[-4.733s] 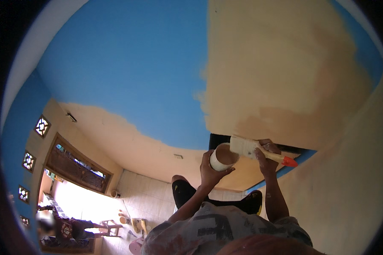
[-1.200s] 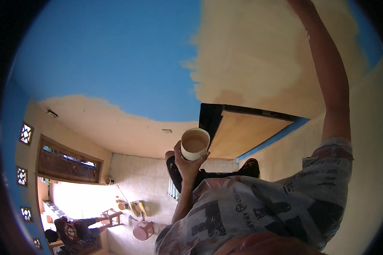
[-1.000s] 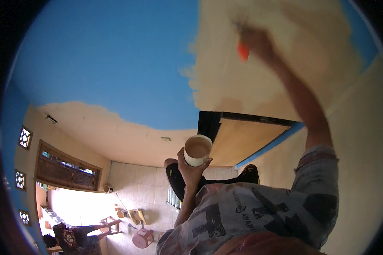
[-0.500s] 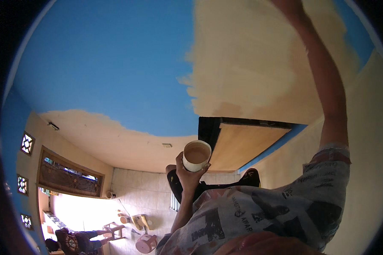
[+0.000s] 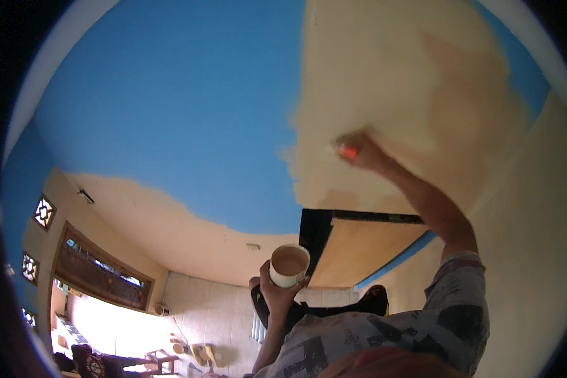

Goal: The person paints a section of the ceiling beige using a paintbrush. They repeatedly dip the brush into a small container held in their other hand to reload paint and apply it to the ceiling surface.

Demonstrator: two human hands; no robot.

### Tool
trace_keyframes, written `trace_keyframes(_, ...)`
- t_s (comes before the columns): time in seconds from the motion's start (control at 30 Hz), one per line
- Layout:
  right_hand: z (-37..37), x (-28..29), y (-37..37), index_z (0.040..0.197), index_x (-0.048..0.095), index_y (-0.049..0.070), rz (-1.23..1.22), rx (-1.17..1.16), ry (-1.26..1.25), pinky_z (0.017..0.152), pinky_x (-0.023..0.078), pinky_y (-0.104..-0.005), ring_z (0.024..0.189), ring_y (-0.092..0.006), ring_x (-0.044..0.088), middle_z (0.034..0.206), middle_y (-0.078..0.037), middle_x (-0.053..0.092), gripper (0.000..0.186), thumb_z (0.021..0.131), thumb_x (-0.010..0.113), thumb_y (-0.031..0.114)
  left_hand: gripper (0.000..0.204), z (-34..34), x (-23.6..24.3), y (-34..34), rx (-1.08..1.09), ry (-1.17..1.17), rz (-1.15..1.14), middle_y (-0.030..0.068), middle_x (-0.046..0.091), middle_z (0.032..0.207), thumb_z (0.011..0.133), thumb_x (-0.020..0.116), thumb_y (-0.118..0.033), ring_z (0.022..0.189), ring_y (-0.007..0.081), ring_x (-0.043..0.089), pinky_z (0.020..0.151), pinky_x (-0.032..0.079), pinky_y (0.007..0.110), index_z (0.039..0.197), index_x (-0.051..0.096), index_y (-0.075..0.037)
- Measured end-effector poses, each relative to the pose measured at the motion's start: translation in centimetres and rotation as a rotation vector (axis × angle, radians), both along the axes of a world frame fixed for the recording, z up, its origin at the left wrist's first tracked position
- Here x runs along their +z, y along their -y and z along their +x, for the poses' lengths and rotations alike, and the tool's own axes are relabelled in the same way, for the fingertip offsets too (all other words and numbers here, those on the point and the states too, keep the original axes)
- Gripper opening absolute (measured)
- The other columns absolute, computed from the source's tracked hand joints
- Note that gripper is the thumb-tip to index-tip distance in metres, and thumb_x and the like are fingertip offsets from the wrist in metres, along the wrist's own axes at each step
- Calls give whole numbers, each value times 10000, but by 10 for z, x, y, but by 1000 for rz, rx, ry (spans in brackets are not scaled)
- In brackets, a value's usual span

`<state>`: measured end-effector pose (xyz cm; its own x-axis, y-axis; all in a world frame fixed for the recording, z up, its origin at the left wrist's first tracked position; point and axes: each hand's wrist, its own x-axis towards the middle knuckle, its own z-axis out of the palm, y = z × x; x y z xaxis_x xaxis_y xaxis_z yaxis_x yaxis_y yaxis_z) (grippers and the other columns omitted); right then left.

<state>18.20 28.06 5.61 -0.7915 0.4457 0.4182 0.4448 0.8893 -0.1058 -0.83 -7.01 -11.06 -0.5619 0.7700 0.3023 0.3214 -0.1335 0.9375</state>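
Note:
My left hand [image 5: 275,295] is wrapped round a white tub [image 5: 288,279] of beige-brown paint [image 5: 290,258], held upright in front of my body. My right arm reaches up to the wall, where my right hand [image 5: 366,151] grips a paintbrush [image 5: 348,152] with an orange part showing. Motion blurs that hand and the brush tip, so contact with the wall is hard to judge. Around it spreads a beige painted area [image 5: 365,75], with darker patches on its right. A ragged edge divides it from the blue wall [image 5: 183,107].
Below the beige area stands a wooden panel [image 5: 365,249] with a black edge, close to my feet. On the tiled floor [image 5: 227,309], lower left, are a stool [image 5: 162,362] and small containers. Another person [image 5: 97,364] is near the bright doorway [image 5: 110,324].
My right hand has come down and left from the top edge to the middle of the beige area, bringing the brush into sight. The view has tilted upward; the tub stays in my left hand.

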Motion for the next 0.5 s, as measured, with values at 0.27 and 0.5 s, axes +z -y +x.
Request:
trace_keyframes(0.27, -39, 361, 30, 940, 667, 55, 969, 15, -413, 620, 508, -381, 638, -280, 617, 741, -131, 655, 185, 857, 638, 218, 865, -2, -8, 3, 71, 91, -48, 161, 624, 1125, 500, 938, -207, 1033, 271, 620, 887, 504, 407, 1218, 492, -23)
trace_keyframes(0.5, -60, 389, 33, 943, 670, 6, 1016, -451, 126, 753, 474, -437, 846, -313, 614, 941, -168, 674, 283, 916, 521, 245, 871, 0, -8, -4, 55, 30, 15, 164, 628, 1075, 509, 939, -208, 982, 282, 635, 833, 525, 385, 1213, 460, -22)
